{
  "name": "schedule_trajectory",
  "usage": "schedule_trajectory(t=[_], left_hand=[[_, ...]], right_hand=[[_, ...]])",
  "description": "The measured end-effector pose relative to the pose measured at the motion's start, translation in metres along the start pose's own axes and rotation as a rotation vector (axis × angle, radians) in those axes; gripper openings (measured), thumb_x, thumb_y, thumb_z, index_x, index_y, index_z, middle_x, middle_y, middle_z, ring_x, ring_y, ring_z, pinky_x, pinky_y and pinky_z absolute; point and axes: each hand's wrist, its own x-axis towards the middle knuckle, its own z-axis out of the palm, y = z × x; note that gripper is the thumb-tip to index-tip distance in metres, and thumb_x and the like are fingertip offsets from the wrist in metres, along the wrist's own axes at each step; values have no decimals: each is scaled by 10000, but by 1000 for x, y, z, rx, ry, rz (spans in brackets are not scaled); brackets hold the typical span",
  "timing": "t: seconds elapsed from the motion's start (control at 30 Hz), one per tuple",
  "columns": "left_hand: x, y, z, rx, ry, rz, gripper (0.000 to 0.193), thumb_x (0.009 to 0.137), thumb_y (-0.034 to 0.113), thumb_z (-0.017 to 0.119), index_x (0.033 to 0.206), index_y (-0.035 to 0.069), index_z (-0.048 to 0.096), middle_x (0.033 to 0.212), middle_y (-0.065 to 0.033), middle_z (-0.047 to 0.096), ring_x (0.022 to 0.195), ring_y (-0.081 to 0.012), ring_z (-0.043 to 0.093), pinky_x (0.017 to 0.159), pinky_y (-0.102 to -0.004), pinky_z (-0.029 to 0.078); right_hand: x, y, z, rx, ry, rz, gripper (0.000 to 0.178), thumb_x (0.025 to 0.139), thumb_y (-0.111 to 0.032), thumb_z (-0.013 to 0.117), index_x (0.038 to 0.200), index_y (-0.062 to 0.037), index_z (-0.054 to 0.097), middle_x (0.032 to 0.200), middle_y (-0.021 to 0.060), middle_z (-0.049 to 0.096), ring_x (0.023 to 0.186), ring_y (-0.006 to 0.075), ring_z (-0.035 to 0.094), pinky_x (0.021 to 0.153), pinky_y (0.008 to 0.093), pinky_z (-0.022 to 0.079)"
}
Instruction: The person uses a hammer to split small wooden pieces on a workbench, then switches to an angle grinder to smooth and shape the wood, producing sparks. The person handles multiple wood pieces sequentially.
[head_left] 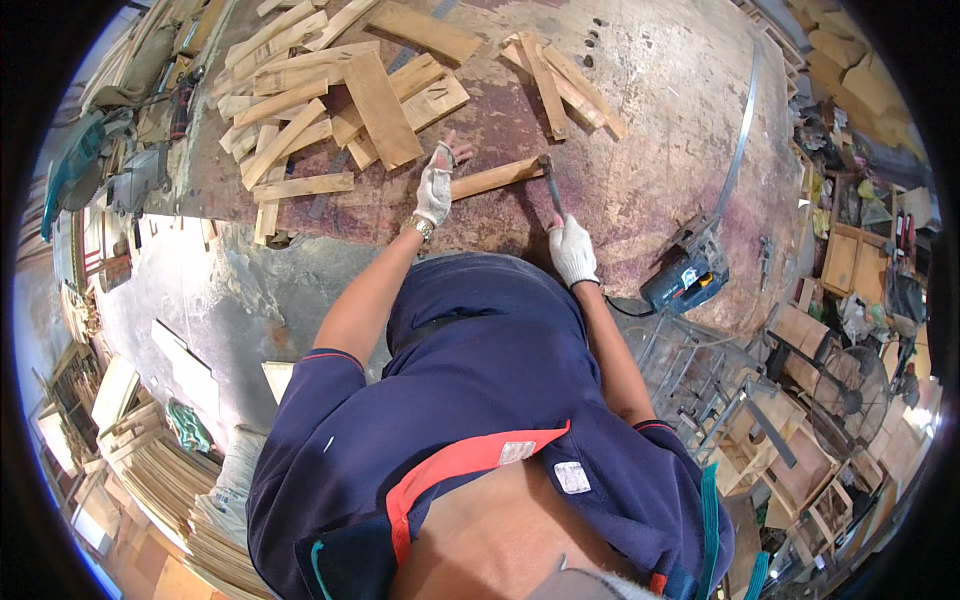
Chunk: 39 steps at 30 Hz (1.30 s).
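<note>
My right hand (573,250), in a white knit glove with bare fingertips, is closed around the handle of a hammer (554,190). The hammer's dark head is at the right end of a short wooden strip (495,179) on the worktable. At the strip's left end is my left hand (434,190), gloved the same way, its fingers stretched out and apart. Whether its palm touches the strip I cannot tell. Just beyond that hand, a wide wooden board (383,112) lies on top of other pieces.
A heap of loose wooden strips (285,100) covers the table's far left. Several more pieces (548,90) lie at the far middle. To my right sits a blue-black power tool (688,275) with its cord near the table edge, by a long metal strip (742,130). A fan (850,400) stands lower right.
</note>
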Motion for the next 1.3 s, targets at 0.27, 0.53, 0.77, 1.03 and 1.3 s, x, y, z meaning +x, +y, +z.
schedule_trajectory(t=[0.27,0.53,0.77,1.03,1.3], left_hand=[[-29,39,18,1389,-267,416,680,820,263,760,1434,79,537,1097,-115,626,1084,-325,587,953,-442,480],[-9,64,65,585,-79,-287,611,943,257,739,1470,24,534,1301,-130,678,1081,-208,691,944,-349,550],[59,101,119,416,57,16,743,923,457,746,1480,28,506,1365,-173,630,1233,-273,631,1029,-378,514],[67,114,-31,1132,644,278,441,860,287,723,1190,7,637,1175,-211,640,1110,-379,623,968,-467,513],[33,101,-247,1830,616,-72,504,837,327,715,1302,165,609,1216,-118,617,1207,-310,555,1051,-495,408]], right_hand=[[-18,39,9,341,253,134,509,1057,-472,506,1039,8,674,826,245,688,781,381,684,744,484,510],[-3,86,34,1126,246,285,410,1079,-418,546,774,-144,551,604,-57,475,495,57,435,457,272,329],[-8,80,26,1117,196,439,418,1052,-505,547,775,-202,471,543,-55,422,394,78,407,342,263,311],[-5,86,23,1110,195,371,436,1047,-545,533,790,-198,472,551,-51,431,393,83,402,342,268,305],[-10,58,7,1079,142,435,458,1044,-567,523,775,-203,452,548,-46,425,392,83,402,344,264,301]])
